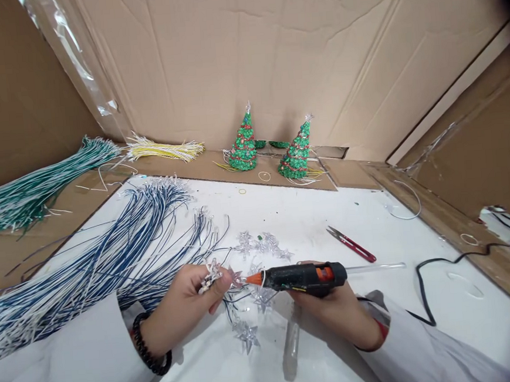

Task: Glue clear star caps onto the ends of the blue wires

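Around: blue-and-white wire bundle [88, 257], red-handled snips [351, 244], two green beaded trees [243, 145]. My right hand [335, 308] grips black glue gun [303, 276]; left hand [184, 305] pinches clear plastic star [234, 277].

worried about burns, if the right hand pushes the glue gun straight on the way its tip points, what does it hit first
Likely the clear star pinched in the left hand; the right hand aims the glue gun tip almost against it, fingers just behind.

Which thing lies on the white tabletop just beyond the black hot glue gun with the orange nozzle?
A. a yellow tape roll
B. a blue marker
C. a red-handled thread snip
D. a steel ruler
C: the red-handled thread snip lies on the white tabletop just past the black hot glue gun gripped by the right hand.
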The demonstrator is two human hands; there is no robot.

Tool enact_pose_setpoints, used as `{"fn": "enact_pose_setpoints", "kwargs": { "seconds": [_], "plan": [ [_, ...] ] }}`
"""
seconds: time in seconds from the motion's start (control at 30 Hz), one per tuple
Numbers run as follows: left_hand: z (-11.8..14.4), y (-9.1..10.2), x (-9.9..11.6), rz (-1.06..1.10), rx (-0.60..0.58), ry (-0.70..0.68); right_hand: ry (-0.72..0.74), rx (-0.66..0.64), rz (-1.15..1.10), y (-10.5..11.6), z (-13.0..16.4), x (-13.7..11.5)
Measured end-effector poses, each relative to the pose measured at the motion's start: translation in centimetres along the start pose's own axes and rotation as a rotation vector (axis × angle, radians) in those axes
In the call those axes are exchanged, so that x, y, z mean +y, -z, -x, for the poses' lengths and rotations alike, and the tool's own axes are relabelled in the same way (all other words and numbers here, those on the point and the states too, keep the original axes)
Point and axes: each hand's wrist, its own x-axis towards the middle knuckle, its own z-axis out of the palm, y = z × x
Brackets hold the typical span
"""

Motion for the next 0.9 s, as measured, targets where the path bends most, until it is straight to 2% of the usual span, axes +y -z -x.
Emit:
{"fn": "enact_pose_setpoints", "kwargs": {
  "seconds": [0.27, 0.5, 0.63, 0.8, 0.9],
  "plan": [
    [0.19, -0.18, 0.17, -0.095, 0.010, -0.147, -0.076, 0.002, -0.056, -0.19, 0.07, -0.52],
    [0.04, -0.19, -0.17, -0.109, -0.013, -0.173, -0.051, 0.045, 0.017, -0.22, 0.12, -0.59],
    [0.14, -0.19, -0.30, -0.090, -0.026, -0.160, -0.049, 0.112, 0.021, -0.23, 0.27, -0.18],
    [0.27, -0.14, -0.32, -0.093, -0.040, -0.141, -0.098, 0.077, 0.051, -0.22, 0.51, 0.12],
    [0.23, -0.15, -0.33, -0.102, -0.037, -0.137, -0.079, 0.101, 0.005, -0.24, 0.43, 0.05]
  ]
}}
